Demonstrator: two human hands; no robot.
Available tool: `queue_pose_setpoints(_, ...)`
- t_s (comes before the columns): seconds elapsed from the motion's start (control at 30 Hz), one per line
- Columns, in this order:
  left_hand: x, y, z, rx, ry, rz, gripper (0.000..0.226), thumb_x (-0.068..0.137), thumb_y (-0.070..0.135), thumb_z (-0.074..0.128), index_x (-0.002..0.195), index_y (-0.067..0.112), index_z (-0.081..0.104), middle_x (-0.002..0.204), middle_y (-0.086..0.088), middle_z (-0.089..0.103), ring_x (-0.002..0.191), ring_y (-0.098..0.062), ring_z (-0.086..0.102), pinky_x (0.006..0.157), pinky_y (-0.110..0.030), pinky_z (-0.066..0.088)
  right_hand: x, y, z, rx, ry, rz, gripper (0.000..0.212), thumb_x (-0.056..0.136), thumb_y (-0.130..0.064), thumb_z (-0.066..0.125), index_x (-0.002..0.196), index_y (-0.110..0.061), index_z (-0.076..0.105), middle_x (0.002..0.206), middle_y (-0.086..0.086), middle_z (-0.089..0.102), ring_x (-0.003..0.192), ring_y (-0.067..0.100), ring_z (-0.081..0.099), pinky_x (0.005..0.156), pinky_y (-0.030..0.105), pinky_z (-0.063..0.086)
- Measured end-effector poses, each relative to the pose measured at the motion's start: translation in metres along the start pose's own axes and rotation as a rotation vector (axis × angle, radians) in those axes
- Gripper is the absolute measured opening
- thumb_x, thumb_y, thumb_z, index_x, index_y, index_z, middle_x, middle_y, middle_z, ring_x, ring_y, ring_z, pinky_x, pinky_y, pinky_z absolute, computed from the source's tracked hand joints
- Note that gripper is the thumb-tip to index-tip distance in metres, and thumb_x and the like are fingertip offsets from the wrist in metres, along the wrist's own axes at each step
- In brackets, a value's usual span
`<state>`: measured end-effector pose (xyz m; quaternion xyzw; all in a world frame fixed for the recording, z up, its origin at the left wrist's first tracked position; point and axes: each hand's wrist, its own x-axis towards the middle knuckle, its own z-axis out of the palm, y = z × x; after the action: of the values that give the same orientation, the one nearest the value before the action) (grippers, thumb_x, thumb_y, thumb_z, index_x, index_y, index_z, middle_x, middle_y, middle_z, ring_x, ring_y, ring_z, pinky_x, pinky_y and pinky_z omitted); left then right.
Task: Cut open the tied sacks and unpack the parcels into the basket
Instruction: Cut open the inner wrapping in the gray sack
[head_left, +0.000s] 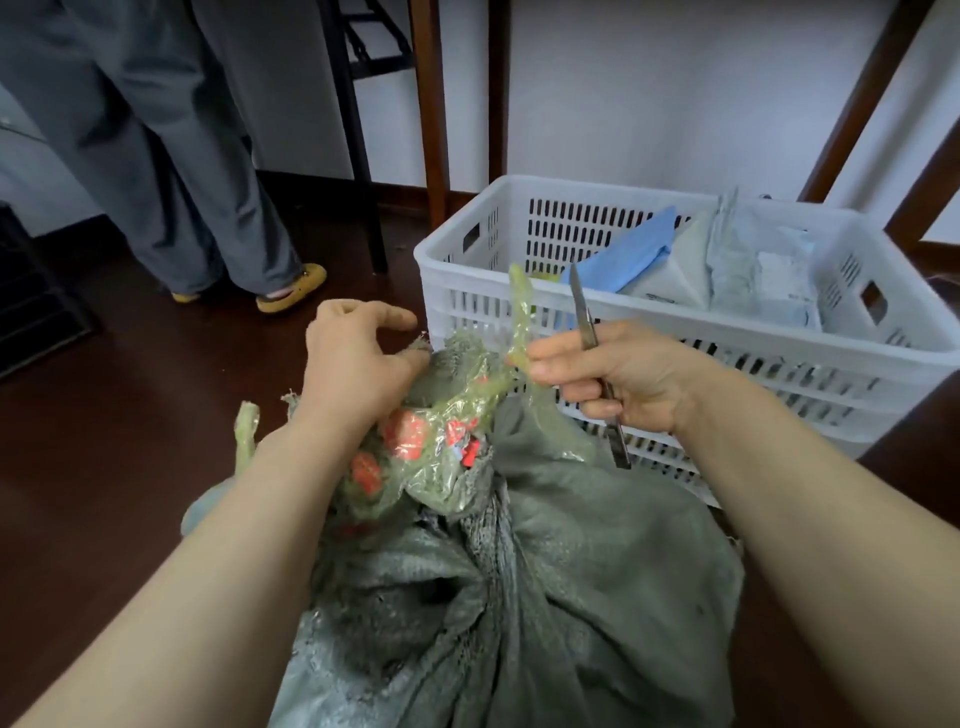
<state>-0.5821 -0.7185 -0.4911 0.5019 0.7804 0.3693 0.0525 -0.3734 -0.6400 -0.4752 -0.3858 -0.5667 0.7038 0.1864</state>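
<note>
Sack (571, 545) lies between my forearms, its bunched top under my left hand (358, 364), fingers curled onto it. Right hand (618, 379) grips knife (581, 306), blade up, and pinches the upright tape strip (519, 309). Basket (467, 249) is just beyond.

Dim, soft indoor light — edges bowed, slightly blurred.
</note>
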Motion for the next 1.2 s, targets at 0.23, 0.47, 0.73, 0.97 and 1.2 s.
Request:
queue_pose_setpoints(0.23, -0.004, 0.007, 0.0, -0.24, 0.104, -0.055, 0.017, 0.077, 0.016, 0.077, 0.07, 0.022, 0.063, 0.065, 0.008, 0.057, 0.061, -0.008, 0.052, 0.064, -0.024, 0.041, 0.011, 0.012, 0.021, -0.185, -0.022, 0.035, 0.053, 0.072, -0.005, 0.078, 0.118, -0.001, 0.053, 0.084, 0.003, 0.063, 0.04, 0.002, 0.036, 0.034, 0.015, 0.025)
queue_pose_setpoints(0.47, 0.001, 0.045, -0.036, -0.191, -0.128, -0.056, 0.028, 0.084, 0.041, 0.06, 0.109, 0.033, 0.07, 0.136, 0.019, 0.05, 0.139, -0.01, 0.031, 0.118, -0.043, 0.004, 0.024, 0.019, 0.026, -0.14, 0.226, -0.004, 0.028, 0.07, -0.01, 0.081, 0.087, -0.009, 0.059, 0.046, -0.008, 0.058, 0.033, 0.001, 0.033, 0.037, 0.017, 0.026)
queue_pose_setpoints(0.73, -0.032, 0.071, -0.03, 0.002, 0.439, 0.64, 0.028, 0.081, 0.007, 0.054, 0.101, 0.01, 0.074, 0.102, -0.009, 0.062, 0.086, -0.022, 0.057, 0.063, -0.036, 0.049, 0.026, 0.015, 0.012, -0.097, 0.301, -0.058, 0.019, 0.076, -0.013, 0.078, 0.083, -0.013, 0.06, 0.054, -0.006, 0.048, 0.039, 0.003, 0.032, 0.031, 0.015, 0.026)
queue_pose_setpoints(0.97, -0.023, 0.073, -0.008, 0.189, -0.167, 0.23, 0.039, 0.079, 0.037, 0.07, 0.113, 0.018, 0.067, 0.105, -0.004, 0.067, 0.1, -0.022, 0.062, 0.085, -0.031, 0.048, 0.026, 0.015, 0.007, 0.037, 0.301, -0.147, 0.014, 0.076, -0.007, 0.075, 0.086, -0.013, 0.068, 0.066, -0.002, 0.063, 0.042, 0.003, 0.033, 0.035, 0.015, 0.024)
queue_pose_setpoints(1.2, -0.019, 0.032, 0.012, -0.131, -0.332, 0.16, 0.031, 0.073, -0.001, 0.075, 0.086, 0.024, 0.062, 0.073, 0.01, 0.058, 0.067, -0.011, 0.054, 0.067, -0.024, 0.045, 0.026, 0.003, -0.011, 0.002, 0.405, -0.121, 0.014, 0.088, -0.016, 0.063, 0.098, -0.007, 0.063, 0.067, 0.005, 0.061, 0.038, 0.006, 0.028, 0.033, 0.017, 0.021)
